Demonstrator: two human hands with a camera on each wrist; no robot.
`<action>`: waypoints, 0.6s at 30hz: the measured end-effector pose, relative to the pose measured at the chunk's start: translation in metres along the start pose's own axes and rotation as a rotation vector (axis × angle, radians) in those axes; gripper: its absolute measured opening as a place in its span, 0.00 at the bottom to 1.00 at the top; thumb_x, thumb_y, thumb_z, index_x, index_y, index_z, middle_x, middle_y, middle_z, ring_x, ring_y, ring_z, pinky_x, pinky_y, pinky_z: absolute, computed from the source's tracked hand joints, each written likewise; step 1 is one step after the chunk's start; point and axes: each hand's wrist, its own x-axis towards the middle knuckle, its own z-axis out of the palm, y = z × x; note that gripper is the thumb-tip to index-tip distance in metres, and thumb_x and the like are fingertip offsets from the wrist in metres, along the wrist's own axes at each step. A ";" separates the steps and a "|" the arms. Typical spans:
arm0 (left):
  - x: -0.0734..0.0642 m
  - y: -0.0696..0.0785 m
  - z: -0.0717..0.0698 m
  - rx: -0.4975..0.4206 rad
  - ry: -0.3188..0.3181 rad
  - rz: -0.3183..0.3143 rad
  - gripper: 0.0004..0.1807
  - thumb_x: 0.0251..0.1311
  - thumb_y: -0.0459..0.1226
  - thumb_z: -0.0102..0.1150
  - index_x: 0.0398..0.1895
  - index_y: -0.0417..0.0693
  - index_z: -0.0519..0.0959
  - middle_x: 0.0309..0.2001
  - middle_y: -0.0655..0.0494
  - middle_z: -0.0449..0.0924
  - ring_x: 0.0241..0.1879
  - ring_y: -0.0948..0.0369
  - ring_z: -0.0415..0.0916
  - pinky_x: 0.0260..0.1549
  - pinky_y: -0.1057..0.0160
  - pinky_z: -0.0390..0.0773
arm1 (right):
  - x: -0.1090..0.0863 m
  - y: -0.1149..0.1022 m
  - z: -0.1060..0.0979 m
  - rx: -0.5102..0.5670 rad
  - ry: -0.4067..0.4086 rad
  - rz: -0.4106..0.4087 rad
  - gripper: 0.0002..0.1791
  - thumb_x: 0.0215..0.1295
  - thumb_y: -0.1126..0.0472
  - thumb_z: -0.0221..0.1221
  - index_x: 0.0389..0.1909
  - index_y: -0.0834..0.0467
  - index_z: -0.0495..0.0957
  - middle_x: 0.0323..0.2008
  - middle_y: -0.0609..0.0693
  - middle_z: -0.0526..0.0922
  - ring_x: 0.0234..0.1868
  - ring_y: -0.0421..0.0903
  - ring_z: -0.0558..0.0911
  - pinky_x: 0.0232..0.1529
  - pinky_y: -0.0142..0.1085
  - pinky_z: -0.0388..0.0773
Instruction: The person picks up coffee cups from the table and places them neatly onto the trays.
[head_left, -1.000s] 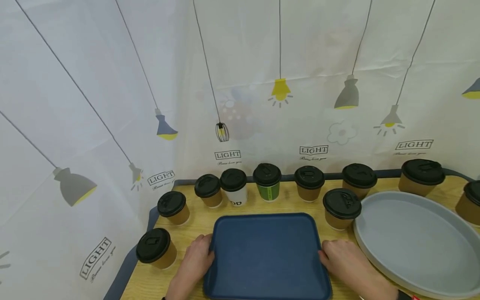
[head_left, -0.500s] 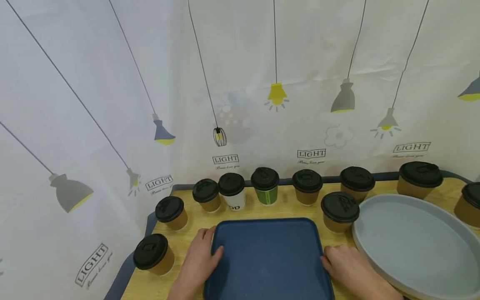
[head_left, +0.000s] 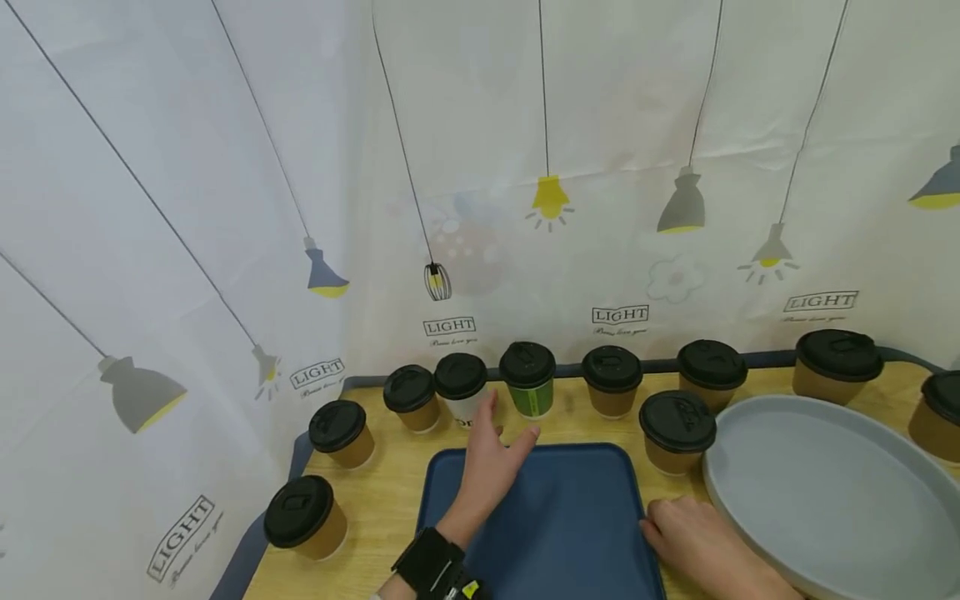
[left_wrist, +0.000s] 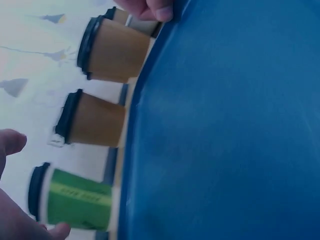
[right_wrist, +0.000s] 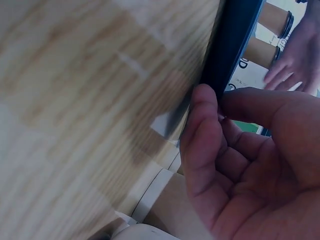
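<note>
Both hands are apart from each other: the left hand (head_left: 489, 467), which half a second ago lay on the near-left edge of the dark blue rectangular tray with rounded corners (head_left: 566, 533), has come away from it and now reaches forward across the far rim, while the right hand (head_left: 693, 537) has stayed at the right edge. Its thumb and curled fingers pinch that rim, as the right wrist view shows; the left thumb and fingers are spread and hold nothing. My reading is that attention has turned from the tray alone to the cups behind it, with the right hand left to steady the tray. Closest ahead of the left hand stands the green paper cup with a black lid (head_left: 533, 400), upright on the pale wood-grain table (head_left: 382, 500), just beyond the tray; the left wrist view sets it between thumb and finger, but I cannot tell whether either touches it. Beside it, the white paper cup with a black lid (head_left: 459, 408) is partly covered by the left fingers in the head view, contact again unclear. Under the left hand and leftward of the right lies the tray, and a brown paper cup with a black lid (head_left: 671, 457) stands just past the right hand.
</note>
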 end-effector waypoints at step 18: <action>0.060 -0.016 0.065 -0.284 0.221 -0.251 0.61 0.58 0.46 0.76 0.84 0.45 0.43 0.78 0.40 0.53 0.74 0.43 0.60 0.69 0.38 0.64 | 0.014 0.020 0.005 0.104 -0.185 0.041 0.15 0.73 0.60 0.62 0.22 0.52 0.78 0.18 0.48 0.72 0.20 0.44 0.74 0.25 0.42 0.72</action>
